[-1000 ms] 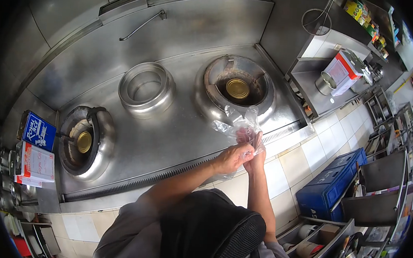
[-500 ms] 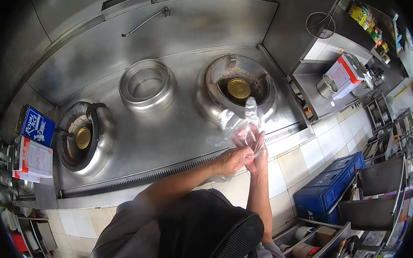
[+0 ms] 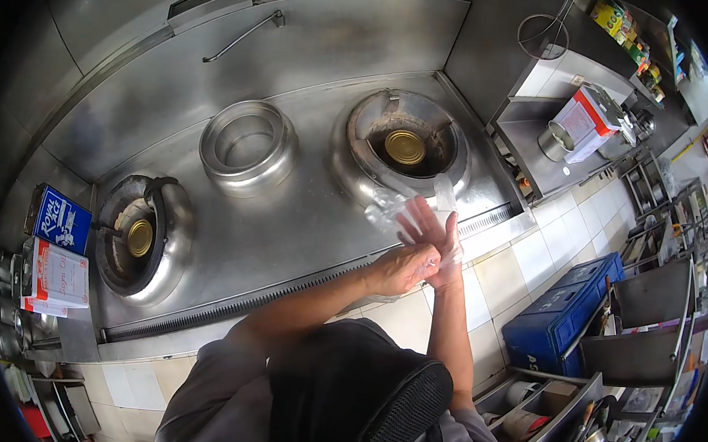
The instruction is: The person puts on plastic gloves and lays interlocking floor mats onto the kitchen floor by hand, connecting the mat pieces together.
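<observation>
A clear plastic glove (image 3: 445, 196) covers my right hand (image 3: 434, 232), and its loose finger ends stick out past my fingertips. The fingers of that hand are spread, with the palm turned up. My left hand (image 3: 406, 269) is closed in a pinch at the right wrist, gripping the cuff of the glove. Both hands are held above the front edge of the steel stove top (image 3: 305, 218). Just beyond them is the right wok burner (image 3: 403, 147), with a round gold lid in its middle.
Further left are a steel ring burner (image 3: 247, 148) and another wok burner (image 3: 144, 239). Boxes (image 3: 62, 223) stand at the far left. On the right side counter are a metal pot (image 3: 555, 142) and a red-and-white tin (image 3: 591, 122). A blue crate (image 3: 559, 314) sits on the tiled floor.
My right hand has pushed further into the plastic glove and its fingers have spread. My left hand stays closed on the cuff at the wrist.
</observation>
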